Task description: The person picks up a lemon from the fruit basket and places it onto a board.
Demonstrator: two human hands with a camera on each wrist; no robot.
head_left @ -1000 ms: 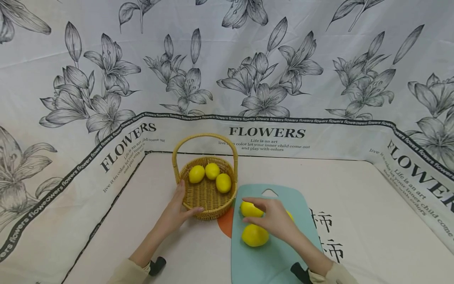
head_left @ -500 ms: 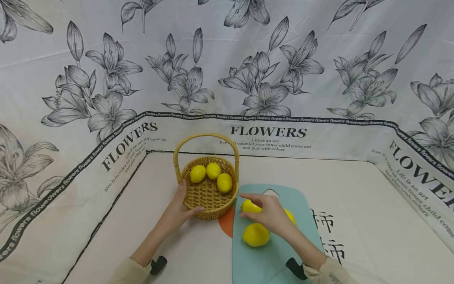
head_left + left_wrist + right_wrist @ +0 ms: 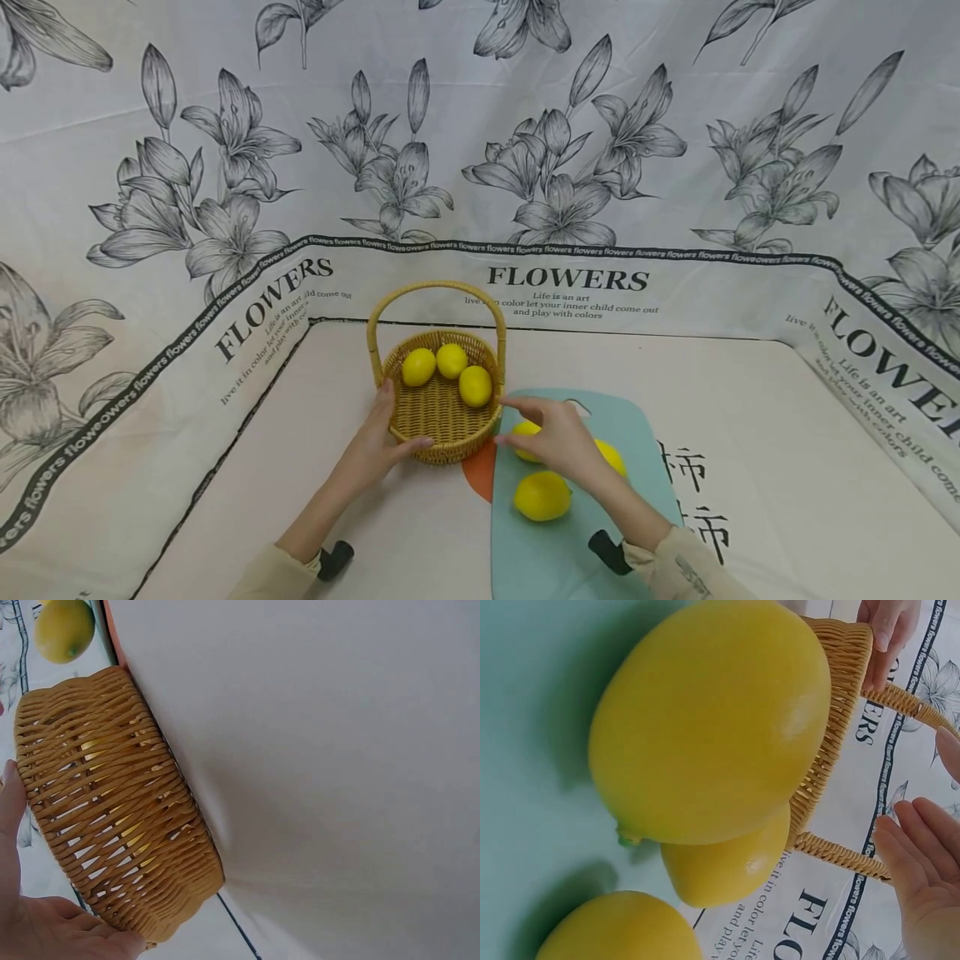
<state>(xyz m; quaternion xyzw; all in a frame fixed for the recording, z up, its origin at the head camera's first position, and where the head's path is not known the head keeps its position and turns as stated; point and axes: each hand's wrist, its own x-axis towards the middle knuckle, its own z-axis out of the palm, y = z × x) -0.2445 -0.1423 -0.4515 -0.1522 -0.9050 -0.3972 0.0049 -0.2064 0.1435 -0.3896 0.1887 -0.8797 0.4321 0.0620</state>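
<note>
My left hand (image 3: pixel 372 447) holds the wicker basket (image 3: pixel 444 452) at its left side, its thumb by the near rim. In the left wrist view, fingers (image 3: pixel 71 930) press against the woven wall (image 3: pixel 112 795). Inside the basket lie three lemons (image 3: pixel 452 361). Above the cutting board (image 3: pixel 592 542) is my right hand (image 3: pixel 562 442), thumb and fingers apart with nothing between them, fingertips by the basket's right rim. Below it, three more lemons lie on the board: a near lemon (image 3: pixel 542 497), a right lemon (image 3: pixel 611 457) and a partly hidden lemon (image 3: pixel 527 440).
The basket's tall arched handle (image 3: pixel 435 285) stands upright. A pale cloth (image 3: pixel 787 467) with black characters and an orange patch (image 3: pixel 477 471) covers the table. Flower-printed fabric (image 3: pixel 570 167) encloses the back and sides.
My right hand has moved left over the board to the basket's rim, uncovering more of the right lemon. The left hand and basket stay in place.
</note>
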